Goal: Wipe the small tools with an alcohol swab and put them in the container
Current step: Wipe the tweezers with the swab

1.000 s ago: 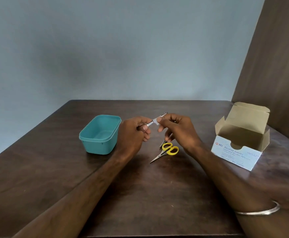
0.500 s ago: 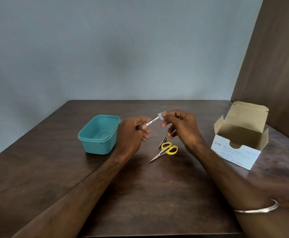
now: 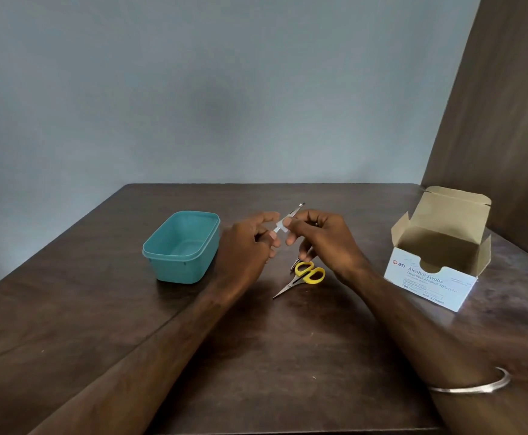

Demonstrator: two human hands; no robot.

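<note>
My left hand (image 3: 246,246) grips the lower end of a thin metal tool (image 3: 297,210) that points up and to the right above the table. My right hand (image 3: 325,243) pinches a small white alcohol swab (image 3: 281,227) around the tool's shaft, close to my left fingers. The teal plastic container (image 3: 179,246) stands open and empty to the left of my hands. Small scissors with yellow handles (image 3: 305,276) lie on the table just below my right hand, and another dark metal tool (image 3: 294,264) peeks out beside them, mostly hidden.
An open cardboard box of alcohol swabs (image 3: 435,262) stands at the right on the dark wooden table (image 3: 99,309). A brown panel (image 3: 507,120) rises behind it. My right wrist wears a metal bangle (image 3: 476,386).
The swab in my right hand slid out to the tool's tip, then back down the shaft toward my left fingers. My left hand stayed in place.
</note>
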